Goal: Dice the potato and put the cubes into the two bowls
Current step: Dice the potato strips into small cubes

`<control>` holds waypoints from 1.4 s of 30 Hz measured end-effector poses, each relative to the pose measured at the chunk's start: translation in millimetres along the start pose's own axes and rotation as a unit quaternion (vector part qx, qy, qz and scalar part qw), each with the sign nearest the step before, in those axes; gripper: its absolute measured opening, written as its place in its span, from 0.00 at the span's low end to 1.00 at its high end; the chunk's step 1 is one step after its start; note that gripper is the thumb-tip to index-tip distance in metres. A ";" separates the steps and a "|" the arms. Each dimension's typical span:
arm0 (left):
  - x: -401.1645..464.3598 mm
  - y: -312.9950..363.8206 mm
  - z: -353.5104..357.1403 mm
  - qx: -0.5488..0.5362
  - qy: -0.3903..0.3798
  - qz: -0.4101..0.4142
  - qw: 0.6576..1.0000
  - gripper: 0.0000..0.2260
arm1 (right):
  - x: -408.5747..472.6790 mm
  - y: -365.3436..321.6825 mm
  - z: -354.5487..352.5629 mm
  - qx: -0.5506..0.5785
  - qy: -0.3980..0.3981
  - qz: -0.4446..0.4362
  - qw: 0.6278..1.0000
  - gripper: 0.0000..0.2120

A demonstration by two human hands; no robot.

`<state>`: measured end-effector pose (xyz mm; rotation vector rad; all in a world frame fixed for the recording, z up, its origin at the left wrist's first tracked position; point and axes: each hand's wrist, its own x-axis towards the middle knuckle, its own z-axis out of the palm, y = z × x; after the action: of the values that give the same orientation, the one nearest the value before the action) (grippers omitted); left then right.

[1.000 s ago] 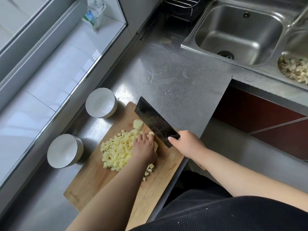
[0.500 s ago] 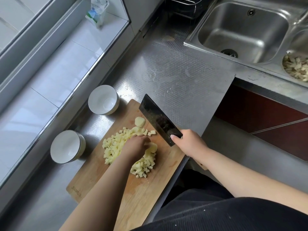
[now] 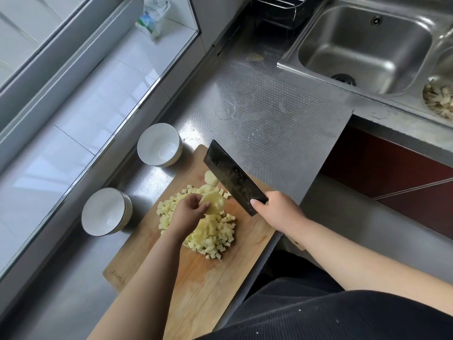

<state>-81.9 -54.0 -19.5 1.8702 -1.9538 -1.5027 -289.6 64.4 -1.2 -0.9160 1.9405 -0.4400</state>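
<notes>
Right now your left hand (image 3: 190, 212) has its fingers curled round an uncut potato piece (image 3: 214, 201), pinching it just above the heap of cubes (image 3: 210, 231). Your right hand (image 3: 279, 211) is wrapped tight on the cleaver (image 3: 232, 176) at the handle end, forefinger laid along the blade's heel; the dark blade runs away from you at a slant, its edge near the held piece. One more uncut chunk (image 3: 210, 178) lies beside the blade, toward the board's far end. Cubes are spread over the middle of the wooden cutting board (image 3: 196, 285), part of the heap hidden under your left wrist. Two white bowls stand on the steel counter (image 3: 269, 114) left of the board: the far bowl (image 3: 159, 144) just beside the board's far corner, the near bowl (image 3: 106, 211) a little apart from the board's left edge. Neither bowl holds any cubes. Farther out, a steel sink (image 3: 365, 47) sits at upper right, with a second basin (image 3: 438, 96) at the frame's edge holding pale cut scraps.
</notes>
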 end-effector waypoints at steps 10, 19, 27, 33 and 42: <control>-6.4 -12.9 7.4 -0.220 0.070 -0.122 0.965 0.07 | -5.4 -14.3 17.0 0.002 -0.013 -0.020 1.000 0.15; -12.1 -16.0 10.0 -0.256 0.084 -0.178 0.946 0.09 | -14.2 -27.7 41.4 0.135 -0.080 -0.019 0.987 0.13; -31.4 -18.8 1.4 -0.244 0.126 -0.139 0.951 0.10 | -17.5 -27.3 51.8 0.189 -0.089 0.028 0.978 0.13; -53.7 -45.1 -7.7 -0.163 0.282 -0.064 0.943 0.09 | -18.4 -25.6 51.7 0.178 -0.046 0.038 0.982 0.13; -103.5 -156.9 0.4 0.120 0.339 0.046 0.932 0.10 | -22.2 -23.3 63.8 0.147 -0.062 0.028 0.987 0.12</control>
<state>61.8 59.3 -62.7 1.9757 -1.8780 -0.4807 -218.5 69.4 -6.7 -0.6806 1.7272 -0.6026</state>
